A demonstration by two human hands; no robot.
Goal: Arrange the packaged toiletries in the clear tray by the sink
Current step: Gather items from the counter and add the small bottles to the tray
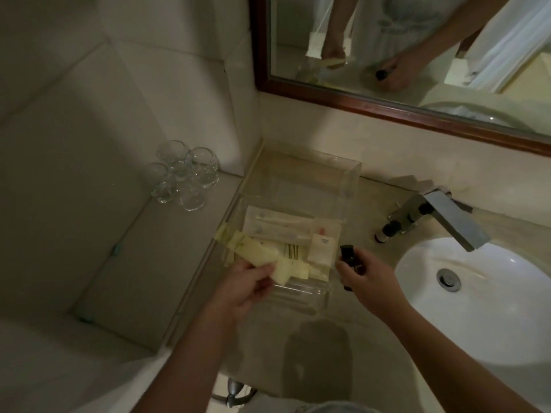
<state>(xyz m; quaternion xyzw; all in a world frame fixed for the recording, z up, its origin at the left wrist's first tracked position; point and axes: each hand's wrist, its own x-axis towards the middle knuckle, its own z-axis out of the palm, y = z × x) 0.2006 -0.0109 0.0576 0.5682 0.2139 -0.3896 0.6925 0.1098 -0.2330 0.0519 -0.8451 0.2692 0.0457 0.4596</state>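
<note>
A clear tray (351, 174) sits on the beige counter left of the sink. Inside it lie white toothbrush packets (280, 225), a small white box (323, 247) and pale yellow sachets (292, 269). My left hand (247, 286) pinches several yellow sachets (253, 251) over the tray's near left corner. My right hand (369, 278) grips a small dark bottle (348, 257) with a black cap, just right of the tray's near edge.
A second dark bottle (387, 231) stands by the chrome tap (447, 216). The white sink basin (477, 293) lies to the right. Several drinking glasses (185, 174) stand on the tiled ledge at the left. A wood-framed mirror (387, 108) hangs above.
</note>
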